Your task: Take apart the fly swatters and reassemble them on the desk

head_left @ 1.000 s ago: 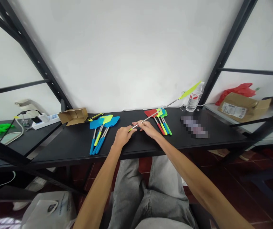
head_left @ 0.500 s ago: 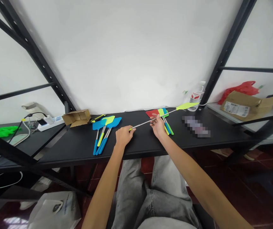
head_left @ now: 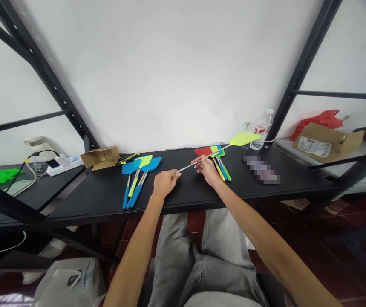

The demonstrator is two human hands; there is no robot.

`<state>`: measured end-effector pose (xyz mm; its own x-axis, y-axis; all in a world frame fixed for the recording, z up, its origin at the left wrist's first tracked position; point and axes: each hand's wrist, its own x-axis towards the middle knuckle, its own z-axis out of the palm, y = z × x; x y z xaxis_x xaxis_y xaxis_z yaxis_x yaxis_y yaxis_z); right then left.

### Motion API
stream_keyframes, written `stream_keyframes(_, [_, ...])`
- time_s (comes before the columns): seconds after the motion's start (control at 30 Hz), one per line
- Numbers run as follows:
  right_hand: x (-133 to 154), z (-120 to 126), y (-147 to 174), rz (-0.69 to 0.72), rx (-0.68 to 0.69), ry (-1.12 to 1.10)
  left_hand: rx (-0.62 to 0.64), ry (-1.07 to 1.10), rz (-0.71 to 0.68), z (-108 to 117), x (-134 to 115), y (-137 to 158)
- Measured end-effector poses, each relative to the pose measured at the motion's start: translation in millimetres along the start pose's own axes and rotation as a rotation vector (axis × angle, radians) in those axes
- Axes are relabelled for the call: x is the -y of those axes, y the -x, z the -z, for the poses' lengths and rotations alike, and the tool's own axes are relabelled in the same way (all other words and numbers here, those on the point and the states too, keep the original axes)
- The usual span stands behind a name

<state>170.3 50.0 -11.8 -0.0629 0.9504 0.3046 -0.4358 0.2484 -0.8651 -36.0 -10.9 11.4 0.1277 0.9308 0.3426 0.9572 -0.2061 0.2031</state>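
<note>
A yellow-green telescopic fly swatter (head_left: 244, 138) is held up slantwise over the black table, its metal rod drawn out and its flat head at the upper right. My left hand (head_left: 165, 183) is closed around its handle, which is mostly hidden in the fist. Farther up, my right hand (head_left: 207, 169) pinches the rod between thumb and fingers. Several blue and yellow-green fly swatters (head_left: 152, 163) lie to the left of my left hand. Behind my right hand lies another group with red, yellow-green, blue and green heads, including a red fly swatter (head_left: 202, 152).
An open cardboard box (head_left: 101, 158) and a yellow-black cutter-like tool (head_left: 129, 159) lie at the back left. A clear bottle (head_left: 260, 133) stands at the back right near a blurred-out item (head_left: 261, 169). Black metal posts (head_left: 293, 81) frame both sides of the table (head_left: 83, 200).
The held fly swatter has turned about its rod, so its head shows more of its flat face. My right hand has shifted slightly left. The other fly swatters lie as before.
</note>
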Motion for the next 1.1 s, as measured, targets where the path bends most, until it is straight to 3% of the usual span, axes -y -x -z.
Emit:
stream_keyframes(0.37, [2.7,-6.8,3.0,0.061,0.413,0.537,-0.037,0.038,-0.079,-4.0,0.6,0.1])
stream_keyframes(0.53, [-0.4,-9.8,2.1,0.109,0.478,0.578,-0.035,0.038,-0.102,-6.1,1.3,-0.9])
stream_keyframes(0.67, [-1.3,-8.0,1.2,0.044,0.368,0.432,-0.032,0.04,-0.106,-7.8,-2.2,-2.8])
stream_keyframes(0.83, [0.8,-4.8,0.1,-0.015,-0.018,0.072,-0.027,0.02,-0.08,-8.8,-5.1,-4.0])
stream_keyframes(1.1, [0.8,-6.6,-0.9,0.012,-0.147,0.044,-0.005,0.006,-0.057,-6.2,-5.7,-2.5])
